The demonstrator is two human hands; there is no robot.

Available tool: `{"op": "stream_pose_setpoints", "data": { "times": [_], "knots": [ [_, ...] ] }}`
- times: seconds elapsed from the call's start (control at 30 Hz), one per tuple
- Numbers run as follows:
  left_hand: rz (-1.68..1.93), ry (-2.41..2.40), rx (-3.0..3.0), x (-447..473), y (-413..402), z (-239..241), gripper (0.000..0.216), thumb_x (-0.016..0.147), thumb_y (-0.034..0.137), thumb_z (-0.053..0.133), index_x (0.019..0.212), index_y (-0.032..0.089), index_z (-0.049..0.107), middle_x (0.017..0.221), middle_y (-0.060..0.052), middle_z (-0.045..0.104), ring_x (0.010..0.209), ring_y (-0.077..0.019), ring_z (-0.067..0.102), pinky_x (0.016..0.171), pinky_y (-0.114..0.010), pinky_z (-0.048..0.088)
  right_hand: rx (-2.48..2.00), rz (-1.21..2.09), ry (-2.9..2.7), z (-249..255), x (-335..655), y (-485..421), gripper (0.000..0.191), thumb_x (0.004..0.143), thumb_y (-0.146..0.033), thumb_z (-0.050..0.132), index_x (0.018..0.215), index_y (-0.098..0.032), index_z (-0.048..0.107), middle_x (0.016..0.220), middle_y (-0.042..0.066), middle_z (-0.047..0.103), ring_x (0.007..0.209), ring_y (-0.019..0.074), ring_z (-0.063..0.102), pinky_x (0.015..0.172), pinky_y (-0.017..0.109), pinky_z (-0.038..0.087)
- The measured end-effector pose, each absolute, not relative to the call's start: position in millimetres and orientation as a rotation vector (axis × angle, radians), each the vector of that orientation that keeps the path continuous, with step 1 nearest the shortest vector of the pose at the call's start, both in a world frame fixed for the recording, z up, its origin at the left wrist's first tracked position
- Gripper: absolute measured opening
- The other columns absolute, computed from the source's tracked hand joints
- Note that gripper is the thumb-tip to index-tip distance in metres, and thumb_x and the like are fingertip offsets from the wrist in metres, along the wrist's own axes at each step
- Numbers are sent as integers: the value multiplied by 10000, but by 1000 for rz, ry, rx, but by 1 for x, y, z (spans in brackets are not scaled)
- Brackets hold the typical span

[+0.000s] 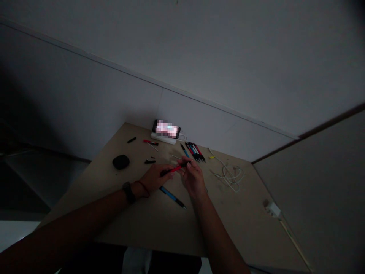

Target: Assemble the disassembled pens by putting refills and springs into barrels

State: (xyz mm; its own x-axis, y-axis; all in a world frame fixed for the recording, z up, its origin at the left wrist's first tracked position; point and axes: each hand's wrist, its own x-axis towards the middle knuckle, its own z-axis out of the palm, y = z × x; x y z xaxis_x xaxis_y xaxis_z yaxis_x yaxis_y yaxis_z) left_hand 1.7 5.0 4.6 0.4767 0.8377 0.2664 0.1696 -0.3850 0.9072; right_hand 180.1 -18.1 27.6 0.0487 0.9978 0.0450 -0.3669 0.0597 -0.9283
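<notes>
Between my two hands a red pen (177, 168) with black ends is held above the table. My left hand (157, 176) grips its left end, while the fingers of my right hand (194, 177) close around the black end at the right. Just below them lies a blue pen (172, 197) with a dark tip pointing to the lower right. Beyond my right hand, another blue pen (184, 150) lies beside a row of several red, blue and black pens (195, 151). Small black pen parts (149, 161) rest left of my hands.
A lit phone (167, 129) leans on a white stand (163, 138) at the table's back edge. A round black case (121, 162), a black piece (131, 140) and a red pen part (150, 142) lie leftward. A coiled white cable (229, 176) and a white plug (273, 209) are rightward.
</notes>
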Motion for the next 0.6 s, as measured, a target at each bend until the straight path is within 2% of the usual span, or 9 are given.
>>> {"op": "stream_pose_setpoints", "data": {
  "times": [0.13,0.6],
  "knots": [
    [943,821,1833,1,5,6,221,924,310,589,930,185,771,808,-22,749,730,-176,642,700,-278,452,-928,1349,-947,24,181,-17,343,767,-453,801,1040,-252,753,970,72,772,897,246,720,761,376,610],
    [924,822,1828,2,4,7,213,913,258,589,999,173,764,825,-20,742,722,-159,614,703,-262,447,-853,1384,-938,19,182,-16,304,781,-372,808,1041,-219,774,947,70,777,875,237,732,767,370,615]
  ]
}}
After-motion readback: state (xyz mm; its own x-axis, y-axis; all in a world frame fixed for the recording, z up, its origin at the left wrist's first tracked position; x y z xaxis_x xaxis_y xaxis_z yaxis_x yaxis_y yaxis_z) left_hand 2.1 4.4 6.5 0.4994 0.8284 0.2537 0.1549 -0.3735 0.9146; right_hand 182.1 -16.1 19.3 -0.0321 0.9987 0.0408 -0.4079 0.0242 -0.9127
